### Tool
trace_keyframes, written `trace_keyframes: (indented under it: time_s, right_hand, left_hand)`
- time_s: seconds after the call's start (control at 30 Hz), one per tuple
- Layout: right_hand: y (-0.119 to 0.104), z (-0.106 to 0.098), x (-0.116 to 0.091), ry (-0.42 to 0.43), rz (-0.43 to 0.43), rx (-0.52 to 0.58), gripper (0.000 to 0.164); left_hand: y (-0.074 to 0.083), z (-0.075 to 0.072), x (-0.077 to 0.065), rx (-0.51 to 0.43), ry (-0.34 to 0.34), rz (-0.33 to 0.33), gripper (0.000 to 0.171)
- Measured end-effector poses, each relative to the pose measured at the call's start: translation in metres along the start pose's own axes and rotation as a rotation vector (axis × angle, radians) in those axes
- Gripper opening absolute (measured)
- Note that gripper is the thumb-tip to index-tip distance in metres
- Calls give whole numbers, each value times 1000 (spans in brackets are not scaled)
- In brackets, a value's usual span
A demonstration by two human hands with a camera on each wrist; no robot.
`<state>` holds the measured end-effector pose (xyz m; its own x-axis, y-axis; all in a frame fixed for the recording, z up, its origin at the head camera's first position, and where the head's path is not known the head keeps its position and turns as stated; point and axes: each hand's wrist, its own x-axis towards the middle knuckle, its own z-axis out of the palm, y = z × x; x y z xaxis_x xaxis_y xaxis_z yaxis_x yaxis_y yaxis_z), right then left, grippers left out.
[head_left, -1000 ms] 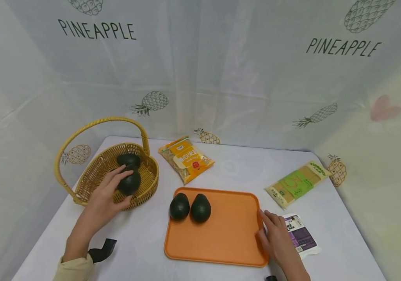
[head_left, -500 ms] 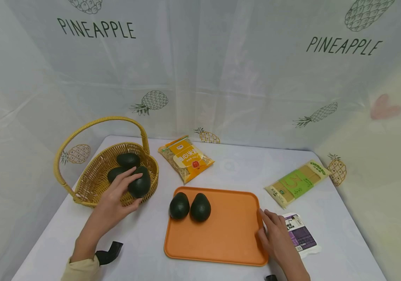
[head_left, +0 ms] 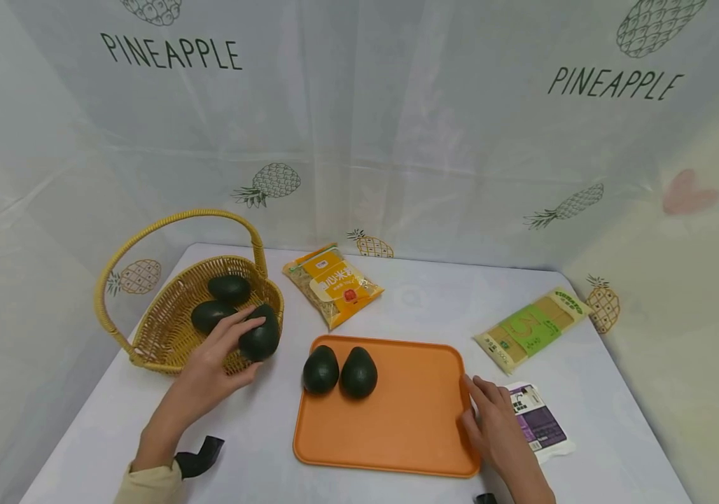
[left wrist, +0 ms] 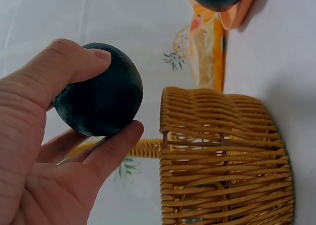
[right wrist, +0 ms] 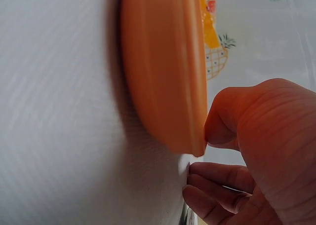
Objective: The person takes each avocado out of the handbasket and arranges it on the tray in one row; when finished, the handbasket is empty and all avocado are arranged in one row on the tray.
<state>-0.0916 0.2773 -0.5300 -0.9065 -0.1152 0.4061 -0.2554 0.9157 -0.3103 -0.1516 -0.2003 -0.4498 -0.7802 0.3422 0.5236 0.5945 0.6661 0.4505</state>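
In the head view my left hand (head_left: 211,367) holds a dark green avocado (head_left: 260,334) over the near right rim of the wicker basket (head_left: 164,318). The left wrist view shows thumb and fingers on opposite sides of this avocado (left wrist: 101,92), above the basket wall (left wrist: 222,156). Two more avocados lie in the basket, one at the back (head_left: 229,288) and one nearer (head_left: 211,316). On the orange tray (head_left: 409,420), a left avocado (head_left: 320,369) stands beside a right avocado (head_left: 359,373). My right hand (head_left: 500,427) rests at the tray's right edge, its thumb touching the rim (right wrist: 200,87).
Behind the tray lies an orange food packet (head_left: 335,285). A green-banded noodle pack (head_left: 532,329) lies at the right, with a purple and white packet (head_left: 542,423) partly behind my right hand. The basket's tall handle (head_left: 176,220) arches up over its left side.
My left hand has lifted the avocado and carried it right and nearer, toward the basket's rim, which uncovers another avocado inside. The right hand and tray stay in place.
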Motion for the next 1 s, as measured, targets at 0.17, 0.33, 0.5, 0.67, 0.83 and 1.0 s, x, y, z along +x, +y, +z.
trace_keyframes:
  time_s: [0.17, 0.33, 0.5, 0.67, 0.83, 1.0]
  right_hand:
    - [0, 1, 0, 22, -11, -1, 53]
    - [0, 1, -1, 21, -15, 1, 54]
    - [1, 2, -1, 47, -38, 4, 54]
    - [2, 3, -1, 63, -51, 4, 55]
    - [1, 3, 0, 47, -36, 9, 55]
    - [2, 3, -1, 44, -32, -1, 55]
  left_hand:
    - [4, 4, -1, -16, -25, -16, 88]
    - [7, 7, 0, -23, -38, -13, 89]
    - [9, 10, 2, -39, -44, -6, 87]
    - [12, 13, 4, -50, -41, 17, 85]
    - [15, 17, 6, -49, -41, 36, 85]
    - [20, 22, 9, -35, -54, 56, 84]
